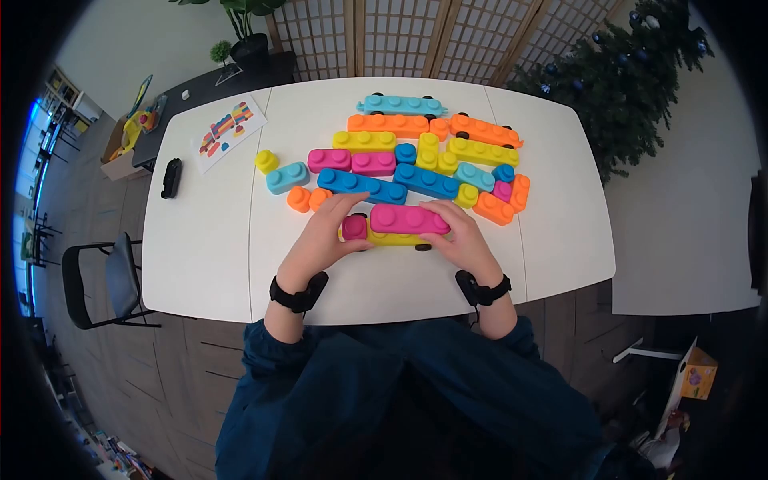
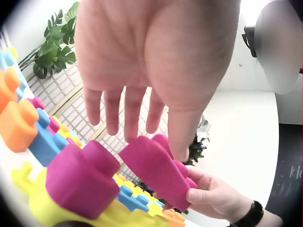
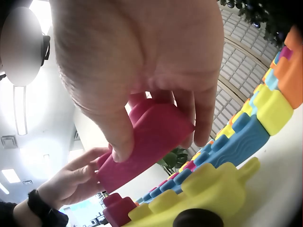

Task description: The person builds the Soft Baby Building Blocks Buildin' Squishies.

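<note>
My right hand (image 1: 468, 240) pinches the right end of a long magenta toy block (image 1: 410, 219) between thumb and fingers. The block is tilted above a yellow wheeled base (image 1: 396, 239), with its studs up. A small one-stud magenta block (image 1: 354, 227) sits on the left end of that base. Around this end my left hand (image 1: 314, 240) is spread, its fingers extended and thumb apart from them. In the left wrist view, the left thumb (image 2: 182, 137) overlaps the long block. A black wheel (image 3: 198, 218) shows at the base's side.
Beyond the hands lie blue blocks (image 1: 362, 186), yellow blocks (image 1: 483, 152) and magenta blocks (image 1: 330, 160). Orange wheeled bases (image 1: 388, 125) and a light-blue wheeled base (image 1: 402, 106) stand at the back. A picture sheet (image 1: 230, 132) and a black object (image 1: 171, 178) lie left.
</note>
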